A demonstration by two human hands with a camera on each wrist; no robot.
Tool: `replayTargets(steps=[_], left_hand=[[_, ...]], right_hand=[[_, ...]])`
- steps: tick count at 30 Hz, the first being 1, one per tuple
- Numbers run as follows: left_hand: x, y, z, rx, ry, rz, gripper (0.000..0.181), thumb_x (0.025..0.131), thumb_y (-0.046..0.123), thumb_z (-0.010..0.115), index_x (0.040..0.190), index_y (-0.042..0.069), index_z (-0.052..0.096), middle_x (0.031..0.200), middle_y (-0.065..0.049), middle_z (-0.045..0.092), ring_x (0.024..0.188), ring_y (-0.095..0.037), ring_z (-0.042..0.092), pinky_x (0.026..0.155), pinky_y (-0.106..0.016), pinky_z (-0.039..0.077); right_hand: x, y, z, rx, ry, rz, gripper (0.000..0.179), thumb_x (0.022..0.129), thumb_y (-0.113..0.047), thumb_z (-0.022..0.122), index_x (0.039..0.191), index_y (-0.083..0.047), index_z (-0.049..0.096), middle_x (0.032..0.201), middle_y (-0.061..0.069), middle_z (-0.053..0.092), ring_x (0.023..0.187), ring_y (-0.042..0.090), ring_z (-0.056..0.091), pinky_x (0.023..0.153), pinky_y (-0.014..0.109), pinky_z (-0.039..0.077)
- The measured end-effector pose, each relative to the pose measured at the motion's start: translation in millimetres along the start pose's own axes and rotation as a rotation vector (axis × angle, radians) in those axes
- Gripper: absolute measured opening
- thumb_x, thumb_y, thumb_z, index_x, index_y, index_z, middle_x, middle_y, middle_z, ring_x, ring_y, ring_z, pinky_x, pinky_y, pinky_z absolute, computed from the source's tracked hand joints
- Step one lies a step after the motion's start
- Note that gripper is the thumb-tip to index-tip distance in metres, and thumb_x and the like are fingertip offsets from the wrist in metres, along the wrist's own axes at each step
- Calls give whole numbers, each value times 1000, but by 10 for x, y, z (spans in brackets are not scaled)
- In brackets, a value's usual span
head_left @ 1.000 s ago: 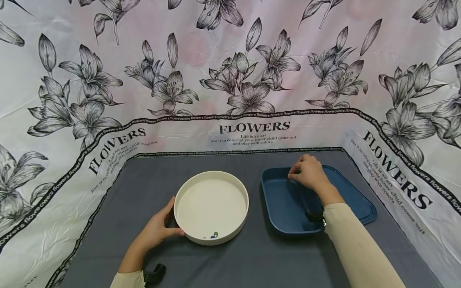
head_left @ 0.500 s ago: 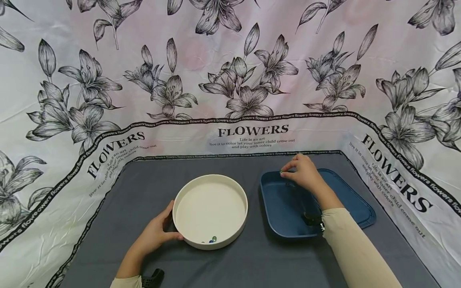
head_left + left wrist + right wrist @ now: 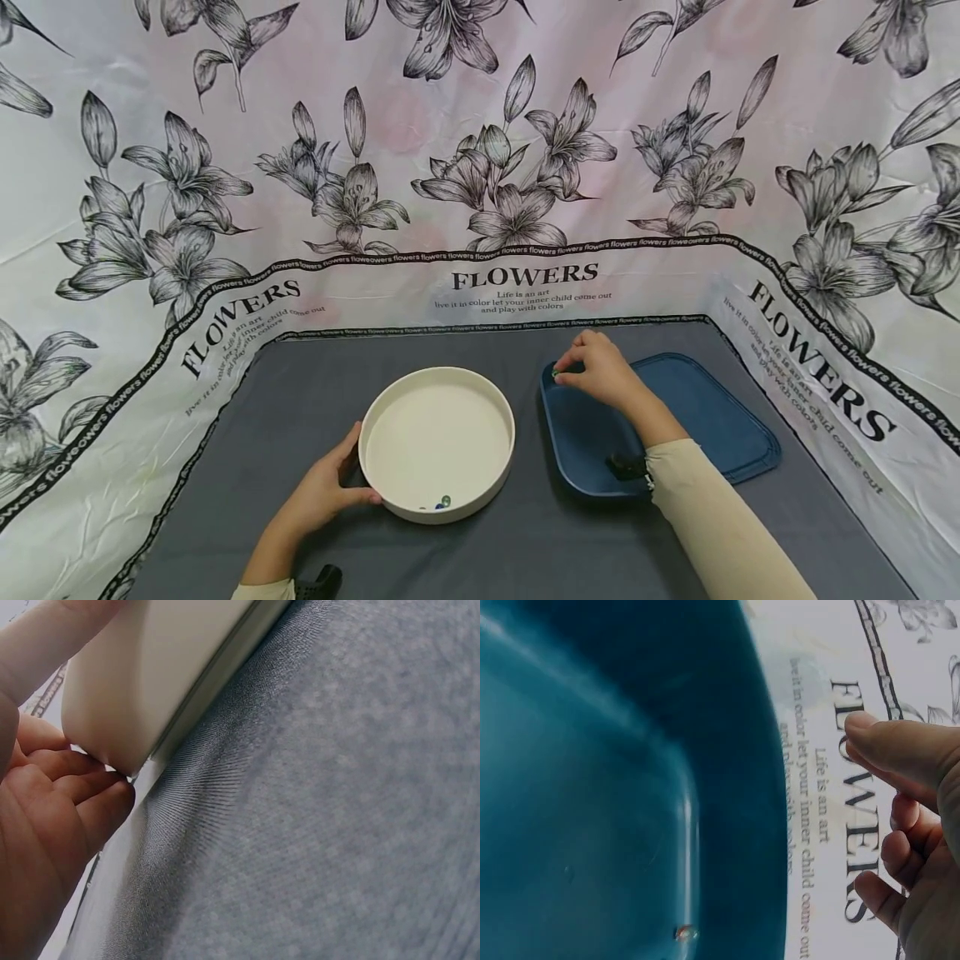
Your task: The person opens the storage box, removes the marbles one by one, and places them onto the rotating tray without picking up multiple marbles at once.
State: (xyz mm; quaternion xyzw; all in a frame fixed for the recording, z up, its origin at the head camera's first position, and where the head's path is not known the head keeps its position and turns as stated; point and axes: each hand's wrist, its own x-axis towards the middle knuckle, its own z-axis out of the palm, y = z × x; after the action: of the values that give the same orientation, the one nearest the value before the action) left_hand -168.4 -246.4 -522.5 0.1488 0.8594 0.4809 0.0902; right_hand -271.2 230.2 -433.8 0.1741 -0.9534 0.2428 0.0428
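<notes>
A round cream dish (image 3: pixel 435 433) sits on the grey tablecloth. Its near inner edge has a few small blue and green glass marbles (image 3: pixel 446 501). My left hand (image 3: pixel 326 483) holds the dish's left side, thumb toward the front; in the left wrist view the fingertips touch its lower edge (image 3: pixel 120 742). Over the far left corner of the blue tray (image 3: pixel 592 450), my right hand (image 3: pixel 603 375) pinches a green glass marble (image 3: pixel 555 374) between thumb and finger. The right wrist view hides that marble, but another small marble (image 3: pixel 684 933) lies against the tray's inside edge.
A flat blue piece (image 3: pixel 708 404) extends right of the tray behind the forearm; whether it is separate I cannot tell. Grey cloth (image 3: pixel 300 400) surrounds the containers. White flower-printed fabric (image 3: pixel 517 192) rises behind and at both sides.
My right hand has lifted from inside the blue tray and shifted left to its far left corner, the green marble now visible between the fingertips. My left hand stays on the dish.
</notes>
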Motion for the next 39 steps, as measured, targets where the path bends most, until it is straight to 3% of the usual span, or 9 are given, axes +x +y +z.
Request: replayTargets(steps=[4, 8, 16, 22, 24, 26, 30, 32, 39], left_hand=[[8, 3, -9, 4, 16, 11, 128, 72, 35, 93, 164, 3, 11, 170, -18, 12, 152, -36, 26, 117, -29, 38], [12, 22, -21, -2, 7, 11, 128, 72, 35, 93, 164, 3, 10, 170, -17, 11, 153, -35, 25, 107, -7, 30], [12, 74, -24, 6, 5, -17, 128, 72, 33, 93, 165, 4, 10, 170, -16, 12, 152, -33, 28, 110, -12, 32], [3, 68, -1, 22, 3, -25, 129, 71, 35, 93, 164, 3, 10, 170, -18, 13, 151, -34, 28, 117, -48, 35], [7, 62, 4, 22, 3, -20, 129, 71, 35, 93, 164, 3, 10, 170, -18, 13, 151, -35, 28, 116, -50, 34], [12, 59, 6, 23, 5, -13, 129, 71, 35, 93, 164, 3, 10, 170, -18, 13, 151, -35, 28, 117, -44, 35], [15, 56, 8, 13, 19, -7, 129, 71, 33, 94, 164, 2, 11, 170, -18, 14, 151, -35, 28, 112, -15, 34], [9, 55, 19, 11, 13, -13, 129, 70, 33, 94, 165, 3, 11, 170, -18, 13, 152, -34, 27, 110, -12, 32], [-17, 52, 3, -15, -2, -18, 129, 72, 34, 93, 165, 4, 9, 170, -17, 12, 152, -34, 26, 117, -49, 32]], right_hand=[[53, -120, 11, 2, 22, -53, 15, 87, -26, 85, 100, -18, 82, 98, 3, 47, 95, 24, 38, 80, 41, 30], [96, -255, 27, 1, 42, -91, 16, 86, -25, 85, 100, -17, 83, 96, 2, 45, 93, 23, 36, 78, 40, 29], [211, -476, 110, -9, 56, -143, 13, 86, -25, 86, 97, -18, 83, 93, 6, 44, 88, 22, 34, 77, 39, 29], [283, -658, 154, -7, 23, -156, 13, 86, -27, 86, 96, -20, 83, 96, 1, 47, 92, 21, 38, 80, 39, 33], [314, -711, 161, 2, 26, -176, 11, 86, -25, 86, 95, -19, 83, 95, 4, 49, 91, 21, 38, 79, 39, 34], [354, -762, 170, 3, 31, -197, 10, 86, -24, 86, 94, -19, 83, 94, 4, 50, 88, 20, 38, 78, 38, 34], [428, -870, 201, 9, 29, -246, 10, 87, -24, 85, 95, -20, 83, 93, 3, 50, 86, 19, 37, 77, 36, 33], [448, -917, 224, 18, 16, -268, 10, 88, -24, 84, 97, -19, 83, 94, 3, 50, 87, 18, 37, 78, 36, 33], [544, -1123, 287, 25, -31, -350, 14, 88, -26, 84, 100, -20, 84, 91, 3, 46, 86, 17, 34, 77, 35, 29]])
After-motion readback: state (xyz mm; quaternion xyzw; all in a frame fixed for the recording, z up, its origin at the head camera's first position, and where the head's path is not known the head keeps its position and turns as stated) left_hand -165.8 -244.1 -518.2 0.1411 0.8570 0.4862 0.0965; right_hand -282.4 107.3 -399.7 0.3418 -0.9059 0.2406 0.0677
